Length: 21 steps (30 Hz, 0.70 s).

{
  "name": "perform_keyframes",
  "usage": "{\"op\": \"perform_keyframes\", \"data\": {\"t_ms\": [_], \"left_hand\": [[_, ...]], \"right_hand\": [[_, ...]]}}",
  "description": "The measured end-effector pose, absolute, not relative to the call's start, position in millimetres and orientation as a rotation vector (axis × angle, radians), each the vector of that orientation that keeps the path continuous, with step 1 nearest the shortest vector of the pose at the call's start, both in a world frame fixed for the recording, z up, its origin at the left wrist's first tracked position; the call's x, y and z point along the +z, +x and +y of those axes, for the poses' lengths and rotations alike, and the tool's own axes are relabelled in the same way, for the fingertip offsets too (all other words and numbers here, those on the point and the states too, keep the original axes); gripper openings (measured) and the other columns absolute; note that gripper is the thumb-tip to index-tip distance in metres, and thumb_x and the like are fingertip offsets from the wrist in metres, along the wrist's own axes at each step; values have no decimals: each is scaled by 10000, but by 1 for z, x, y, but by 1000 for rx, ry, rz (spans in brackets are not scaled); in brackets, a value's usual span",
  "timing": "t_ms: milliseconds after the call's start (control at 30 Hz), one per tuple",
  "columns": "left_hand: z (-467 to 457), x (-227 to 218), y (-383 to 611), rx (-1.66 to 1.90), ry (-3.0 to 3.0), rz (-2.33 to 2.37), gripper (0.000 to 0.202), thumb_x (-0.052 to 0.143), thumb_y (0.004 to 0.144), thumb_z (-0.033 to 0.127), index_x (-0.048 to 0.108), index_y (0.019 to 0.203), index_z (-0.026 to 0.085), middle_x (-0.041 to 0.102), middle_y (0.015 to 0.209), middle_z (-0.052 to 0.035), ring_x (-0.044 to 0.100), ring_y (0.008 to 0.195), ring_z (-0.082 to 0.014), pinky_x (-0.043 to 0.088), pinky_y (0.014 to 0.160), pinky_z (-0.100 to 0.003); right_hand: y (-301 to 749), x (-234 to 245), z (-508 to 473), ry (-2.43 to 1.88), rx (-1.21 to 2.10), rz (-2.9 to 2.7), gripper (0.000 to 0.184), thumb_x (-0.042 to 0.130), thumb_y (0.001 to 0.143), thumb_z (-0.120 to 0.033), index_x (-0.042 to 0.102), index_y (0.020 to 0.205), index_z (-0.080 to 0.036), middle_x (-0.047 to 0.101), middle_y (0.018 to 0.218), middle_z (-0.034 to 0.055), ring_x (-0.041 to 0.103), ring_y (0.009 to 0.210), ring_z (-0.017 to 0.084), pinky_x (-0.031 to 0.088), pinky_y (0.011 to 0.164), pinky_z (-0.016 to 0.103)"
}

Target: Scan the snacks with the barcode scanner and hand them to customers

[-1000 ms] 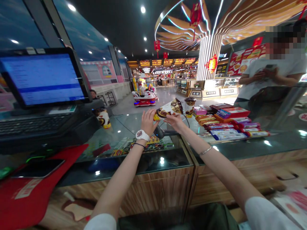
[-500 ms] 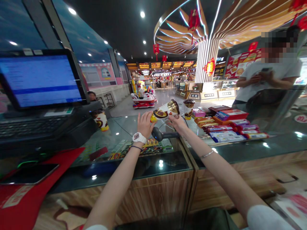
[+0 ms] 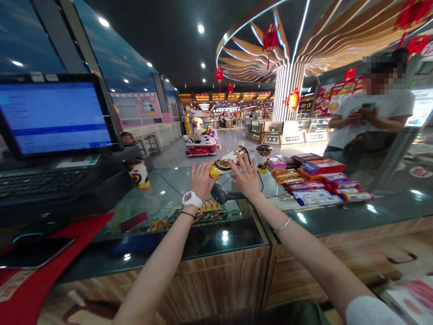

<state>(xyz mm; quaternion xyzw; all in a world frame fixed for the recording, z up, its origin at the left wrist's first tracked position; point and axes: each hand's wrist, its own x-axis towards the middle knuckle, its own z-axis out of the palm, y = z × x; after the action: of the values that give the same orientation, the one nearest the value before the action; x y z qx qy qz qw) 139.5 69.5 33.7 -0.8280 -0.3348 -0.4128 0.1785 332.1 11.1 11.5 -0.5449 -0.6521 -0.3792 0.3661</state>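
A cone-shaped snack pack [image 3: 223, 165] with brown and yellow print is held sideways over the glass counter [image 3: 189, 225]. My left hand [image 3: 200, 180], with a white watch at the wrist, grips its pointed end. The fingers of my right hand [image 3: 246, 175] are spread against the wide end. A dark handheld scanner [image 3: 223, 195] lies on the counter just under both hands. A brown cup-shaped snack [image 3: 263, 157] stands right behind the pack.
A till screen [image 3: 56, 116] with keyboard stands at the left, a phone [image 3: 35, 252] on a red mat in front of it. Stacked snack bars [image 3: 314, 180] lie at the right. A person in a white shirt [image 3: 370, 118] stands beyond the counter, holding a phone.
The pack has come down a little toward the counter. My right hand has gone from a grip on the wide end to spread fingers against it.
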Motion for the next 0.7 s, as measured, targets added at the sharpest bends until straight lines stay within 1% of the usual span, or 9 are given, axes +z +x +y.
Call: {"op": "perform_keyframes", "data": {"t_ms": [100,267,333,433,500,567,633,700], "left_hand": [[66,35,142,-1170,-2422,-900,533,509,948,449,480,1389,151,622,1332,-153,518,1318,-289,188,1223,-571],[60,34,147,-1176,-2581,-862,442,475,969,446,527,1310,171,660,1278,-121,576,1245,-252,164,1233,-551],[60,33,148,-1197,-2609,-887,419,454,978,436,538,1286,165,667,1261,-116,595,1213,-239,167,1234,-539],[60,33,146,-1228,-2577,-897,458,479,965,429,503,1330,154,646,1291,-130,578,1238,-246,192,1226,-542],[59,34,145,-1201,-2531,-855,549,556,921,442,462,1384,161,601,1355,-144,532,1298,-268,205,1219,-555],[58,34,144,-1126,-2495,-790,602,625,875,418,456,1407,191,555,1410,-141,481,1350,-287,213,1215,-568],[57,34,143,-1046,-2476,-739,557,627,870,336,486,1397,225,552,1415,-123,472,1360,-283,230,1211,-567],[56,34,144,-1002,-2464,-717,500,592,882,257,518,1376,238,579,1386,-112,502,1334,-266,249,1211,-552]], "right_hand": [[331,11,12,-1364,-949,-1757,666,489,918,-136,329,1539,-316,356,1595,81,248,1502,269,127,1224,572],[334,11,13,-1375,-840,-1762,544,511,898,-146,497,1433,-246,512,1468,120,369,1432,287,138,1221,591],[336,12,12,-1363,-825,-1763,493,527,895,-169,541,1384,-229,548,1421,128,397,1407,288,137,1221,591],[338,12,10,-1334,-826,-1776,507,548,871,-179,538,1378,-205,555,1405,132,405,1397,283,137,1225,576],[338,13,9,-1323,-833,-1780,548,555,846,-167,520,1393,-187,551,1409,134,411,1393,281,130,1228,565],[338,13,9,-1318,-832,-1787,579,557,826,-162,510,1403,-172,553,1408,135,421,1385,281,120,1231,557],[338,14,8,-1315,-813,-1806,604,563,814,-175,497,1414,-164,554,1407,136,432,1376,284,111,1233,552],[337,14,7,-1314,-788,-1830,640,570,809,-197,470,1439,-165,549,1413,135,436,1372,286,102,1236,549]]}}
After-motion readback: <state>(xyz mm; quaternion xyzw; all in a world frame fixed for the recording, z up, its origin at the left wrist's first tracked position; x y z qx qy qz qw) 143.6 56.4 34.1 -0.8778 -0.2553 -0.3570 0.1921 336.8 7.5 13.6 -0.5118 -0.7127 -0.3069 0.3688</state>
